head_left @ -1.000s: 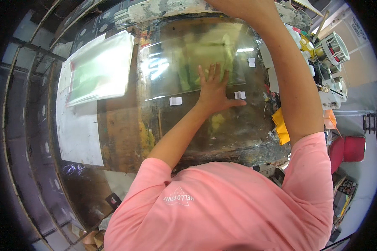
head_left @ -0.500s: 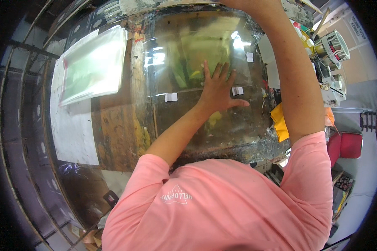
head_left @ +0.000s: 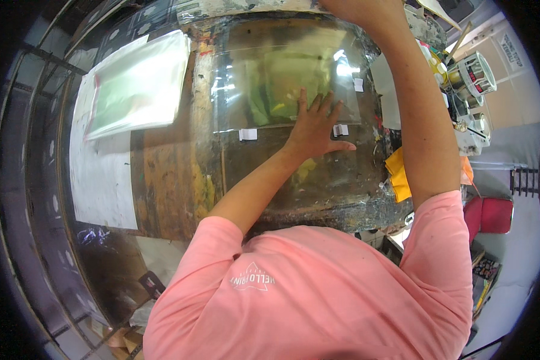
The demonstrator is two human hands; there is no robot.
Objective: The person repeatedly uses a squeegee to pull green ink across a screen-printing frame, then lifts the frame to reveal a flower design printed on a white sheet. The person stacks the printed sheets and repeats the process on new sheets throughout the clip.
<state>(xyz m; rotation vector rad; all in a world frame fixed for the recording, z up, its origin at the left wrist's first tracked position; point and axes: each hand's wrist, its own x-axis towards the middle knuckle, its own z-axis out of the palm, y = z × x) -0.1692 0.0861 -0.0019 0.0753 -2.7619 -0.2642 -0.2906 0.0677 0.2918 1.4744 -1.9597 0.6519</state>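
My left hand lies flat with its fingers spread on the near right part of a clear plastic sheet. The sheet rests on a dark, paint-stained work surface and reflects light. Small white folded tabs sit along the sheet's edges: one tab near its front left, another tab beside my left thumb, and a third tab at the right. My right arm reaches to the far edge, where only part of my right hand shows. Its fingers are out of the picture, so any hold is hidden.
A stack of clear plastic sheets lies on white paper at the left. A pale bar crosses the far edge. Paint cans and a yellow cloth are at the right. A metal rack stands far left.
The view has shifted slightly. My left hand stays spread on the plastic sheet, almost unmoved, and my right arm still reaches to the far edge.
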